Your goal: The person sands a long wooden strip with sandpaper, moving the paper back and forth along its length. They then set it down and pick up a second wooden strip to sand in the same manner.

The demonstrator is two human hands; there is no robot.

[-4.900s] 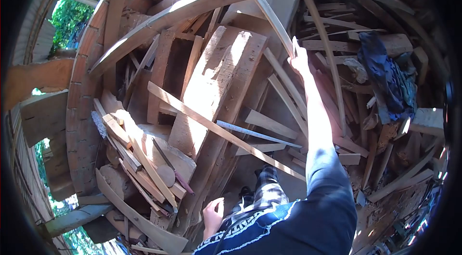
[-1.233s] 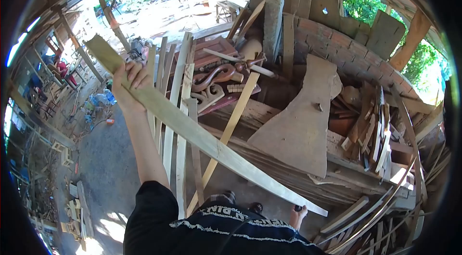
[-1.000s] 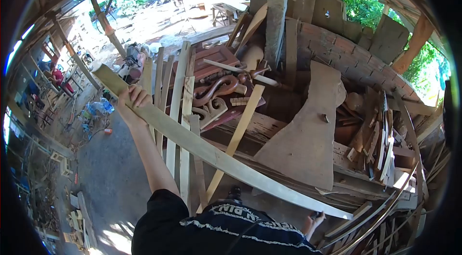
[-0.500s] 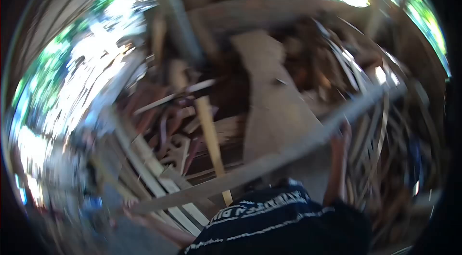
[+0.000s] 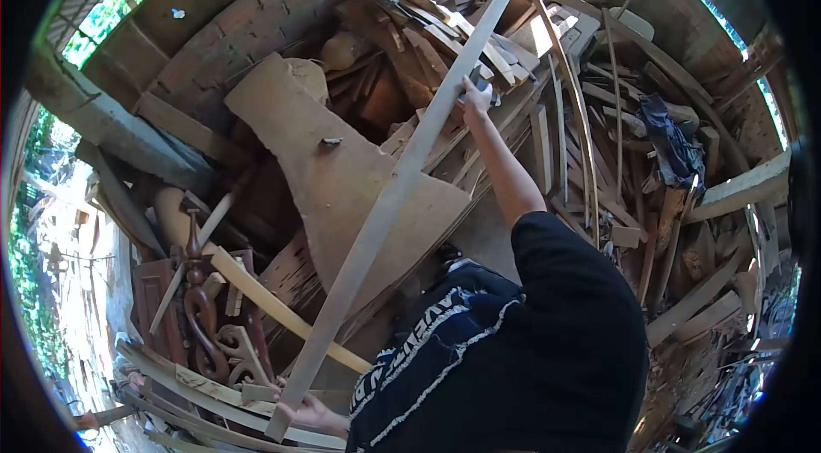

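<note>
A long, flat, grey-brown wooden plank (image 5: 389, 199) runs diagonally across the view in front of my body. My left hand (image 5: 310, 415) grips its lower end, fingers wrapped about the edge. Farther up, my right hand (image 5: 476, 102) is closed on the plank's right edge with the arm stretched out. Something small and dark shows by the right fingers; I cannot make out what it is. Behind the plank lies a broad, irregularly cut wooden slab (image 5: 329, 162) with a small dark piece (image 5: 331, 142) on it.
Scrap wood (image 5: 410, 51) is heaped against a brick wall (image 5: 256, 12). A pale yellow strip (image 5: 274, 299) and carved dark-red woodwork (image 5: 201, 316) are at lower left. Long thin strips (image 5: 581, 128) lean on the right, near a black plastic bag (image 5: 671, 145).
The plank has swung from a shallow slant to a much steeper one, its far end now pointing up and away. My right hand has moved up and left, and the view has turned right.
</note>
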